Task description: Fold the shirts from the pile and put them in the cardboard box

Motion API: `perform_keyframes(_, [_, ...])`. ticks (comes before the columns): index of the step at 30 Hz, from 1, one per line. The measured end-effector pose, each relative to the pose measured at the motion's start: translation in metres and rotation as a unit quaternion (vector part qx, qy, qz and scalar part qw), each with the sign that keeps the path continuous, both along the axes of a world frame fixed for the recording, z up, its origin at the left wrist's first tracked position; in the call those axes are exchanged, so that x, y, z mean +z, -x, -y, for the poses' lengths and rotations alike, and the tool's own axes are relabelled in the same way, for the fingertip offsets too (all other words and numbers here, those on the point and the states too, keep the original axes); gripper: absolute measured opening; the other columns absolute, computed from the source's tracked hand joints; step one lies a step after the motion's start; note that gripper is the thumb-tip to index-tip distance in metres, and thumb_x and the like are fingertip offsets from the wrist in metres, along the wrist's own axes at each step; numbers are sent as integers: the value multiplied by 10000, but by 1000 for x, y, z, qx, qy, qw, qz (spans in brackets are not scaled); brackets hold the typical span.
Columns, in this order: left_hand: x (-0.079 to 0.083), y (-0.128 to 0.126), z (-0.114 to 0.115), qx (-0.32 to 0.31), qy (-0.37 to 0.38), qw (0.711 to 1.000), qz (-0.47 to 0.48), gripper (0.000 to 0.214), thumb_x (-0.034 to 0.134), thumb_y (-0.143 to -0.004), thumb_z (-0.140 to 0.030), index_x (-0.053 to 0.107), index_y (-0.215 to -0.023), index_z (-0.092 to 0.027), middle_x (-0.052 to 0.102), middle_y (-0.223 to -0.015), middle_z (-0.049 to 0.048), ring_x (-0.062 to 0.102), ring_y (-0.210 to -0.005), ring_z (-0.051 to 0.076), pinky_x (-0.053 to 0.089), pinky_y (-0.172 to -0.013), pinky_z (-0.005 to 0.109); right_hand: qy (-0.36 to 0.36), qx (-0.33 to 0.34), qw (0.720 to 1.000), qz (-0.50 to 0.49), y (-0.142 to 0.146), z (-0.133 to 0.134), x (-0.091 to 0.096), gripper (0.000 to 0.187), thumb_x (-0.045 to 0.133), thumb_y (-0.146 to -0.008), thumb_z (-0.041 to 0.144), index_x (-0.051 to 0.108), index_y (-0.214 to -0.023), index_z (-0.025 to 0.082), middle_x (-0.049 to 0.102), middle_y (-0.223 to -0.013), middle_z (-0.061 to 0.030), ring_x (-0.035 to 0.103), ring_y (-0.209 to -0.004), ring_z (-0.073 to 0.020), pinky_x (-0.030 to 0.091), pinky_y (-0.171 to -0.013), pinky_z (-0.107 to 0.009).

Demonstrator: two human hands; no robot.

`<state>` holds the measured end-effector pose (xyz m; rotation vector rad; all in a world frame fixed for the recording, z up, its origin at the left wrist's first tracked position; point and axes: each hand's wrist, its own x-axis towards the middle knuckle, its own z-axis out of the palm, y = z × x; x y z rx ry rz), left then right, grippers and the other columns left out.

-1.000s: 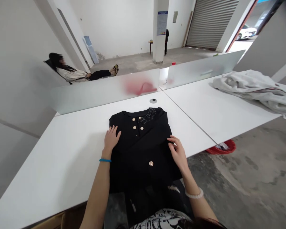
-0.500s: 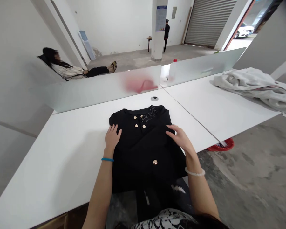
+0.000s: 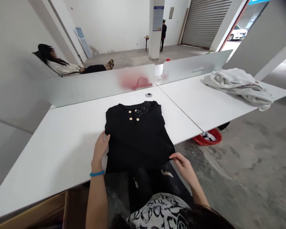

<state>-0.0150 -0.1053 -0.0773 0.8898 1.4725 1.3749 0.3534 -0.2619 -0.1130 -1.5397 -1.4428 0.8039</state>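
The left hand (image 3: 101, 149) wears a blue wristband (image 3: 97, 173); both forearms (image 3: 97, 197) are uncovered. The top (image 3: 164, 210) is white with black lettering, and the dark trousers (image 3: 144, 187) show ragged tears (image 3: 166, 173).

No legible words or numbers. Blue-edged notice (image 3: 158, 18) on white pillar (image 3: 153, 44), upper centre of frame: print too small to read. Patterned shirt (image 3: 160, 211), bottom centre: large dark letter-like shapes, wording unclear.
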Motion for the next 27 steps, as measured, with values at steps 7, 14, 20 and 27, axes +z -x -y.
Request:
perform_keyframes(7, [-43, -14, 155, 157, -39, 985, -59, 154, 610, -833, -230, 662, -976, -256, 678, -1036, 38, 627, -1041, 188, 449, -986, 296, -11, -183, 969, -166, 0, -24, -44, 546, 551, -798, 561, 498, -1197, 192, 605, -1194, -118, 578, -1108, -230, 485, -920, -375])
perform_keyframes(14, [-62, -21, 180, 145, 69, 987, 14, 89, 629, -828, -267, 632, -880, -194, 700, -879, 63, 689, -837, 186, 518, -873, 364, 54, -140, 948, -281, 15, -27, -40, 628, 722, -674, 485, 529, -1193, 188, 683, -1007, -68, 657, -869, -205, 544, -719, -315])
perform_keyframes(20, [-48, -35, 162, 68, 98, 991, 55, 308, 664, -783, -439, 678, -787, -131, 731, -847, 145, 706, -790, 240, 539, -779, 359, 109, -52, 921, -369, 8, -30, -38, 431, 762, -633, 368, 648, -992, 157, 718, -881, -46, 663, -743, -174, 526, -622, -256])
perform_keyframes(27, [-50, -47, 149, 125, 107, 982, 95, 211, 725, -728, -302, 595, -626, -171, 688, -640, 67, 678, -607, 192, 531, -654, 313, 179, -5, 873, -454, 13, -30, -36, 365, 738, -695, 380, 634, -968, 161, 718, -786, -54, 655, -576, -185, 531, -499, -289])
